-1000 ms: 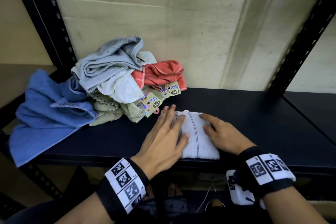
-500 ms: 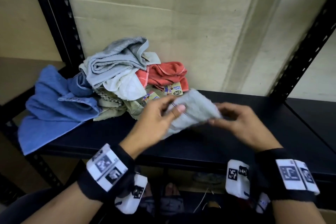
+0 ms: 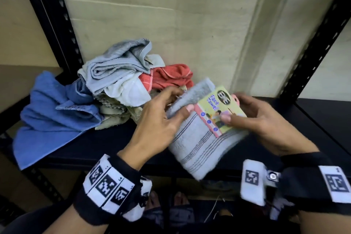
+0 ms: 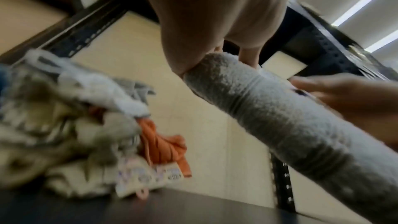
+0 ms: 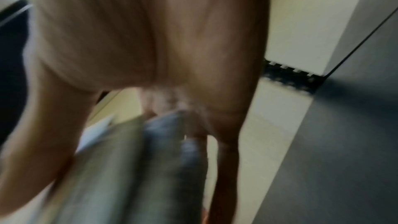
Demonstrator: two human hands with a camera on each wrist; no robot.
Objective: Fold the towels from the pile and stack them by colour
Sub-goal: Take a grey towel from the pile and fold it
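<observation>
A folded grey towel point(image 3: 199, 146) with dark stripes is held up above the black shelf point(image 3: 106, 144) between both hands. My left hand point(image 3: 167, 112) grips its left edge, thumb on top. My right hand point(image 3: 247, 118) holds its right side, thumb pressing the yellow paper tag point(image 3: 220, 110) that lies on the towel. The unfolded pile point(image 3: 121, 81) sits at the back left: grey, white, red, beige and checked towels. In the left wrist view the grey towel point(image 4: 280, 122) runs across the frame under my fingers. The right wrist view is blurred; grey cloth point(image 5: 163, 168) shows under the palm.
A blue towel point(image 3: 47, 116) spreads over the shelf's left front edge. Black perforated uprights point(image 3: 49, 21) stand at left and right point(image 3: 321, 36), with a pale wall behind. The shelf's right part point(image 3: 313, 119) is bare dark surface.
The grey towel lay flat on the shelf under both palms; both hands have since lifted it and turned it over, so the yellow tag now faces up.
</observation>
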